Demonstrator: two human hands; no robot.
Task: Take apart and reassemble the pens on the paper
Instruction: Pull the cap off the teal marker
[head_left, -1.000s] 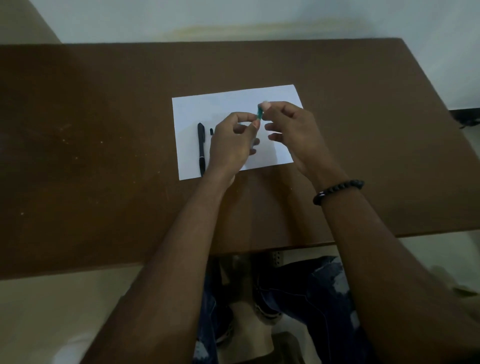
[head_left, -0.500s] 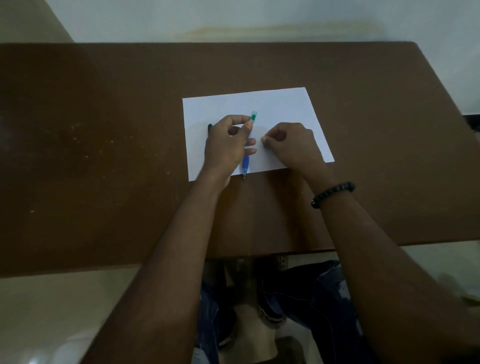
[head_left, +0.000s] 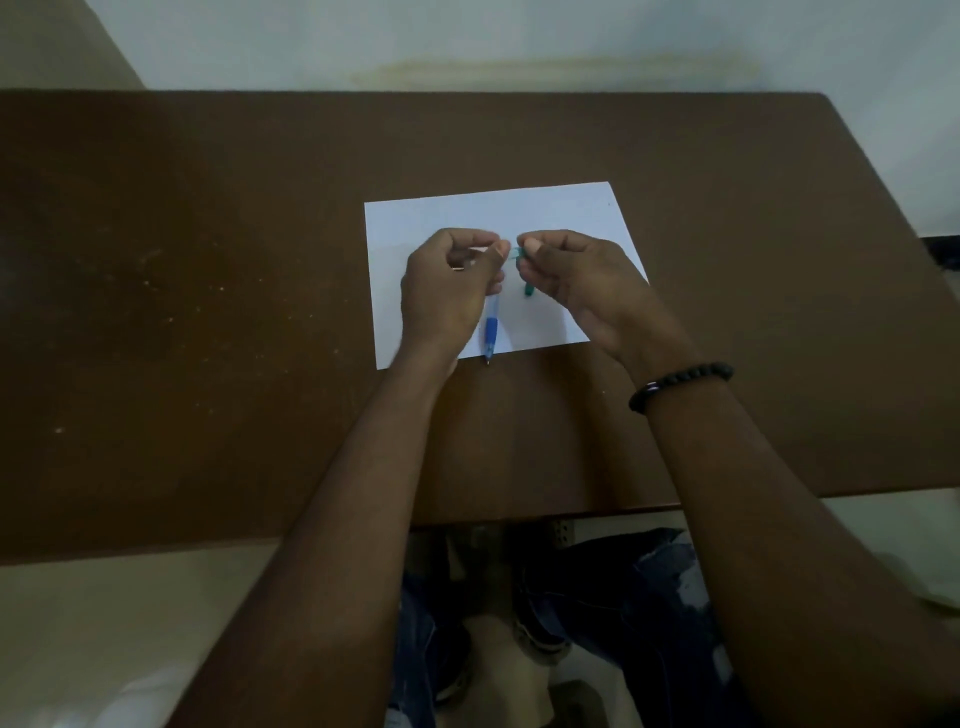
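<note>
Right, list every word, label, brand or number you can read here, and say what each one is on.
None can be read.
Blue pen in the left hand: any print on the barrel is too small and dim to tell.
Teal piece in the right hand: no marking visible.
White paper: blank where it shows.

Hands (head_left: 524, 280) on pen parts (head_left: 491, 330)

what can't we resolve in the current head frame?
- Top of the blue pen: hidden under the left hand.
- Green piece pinched by the right hand: mostly covered by fingers, small, blurred; can't tell which part.
- Anything on the paper beneath both hands: hidden.
</note>
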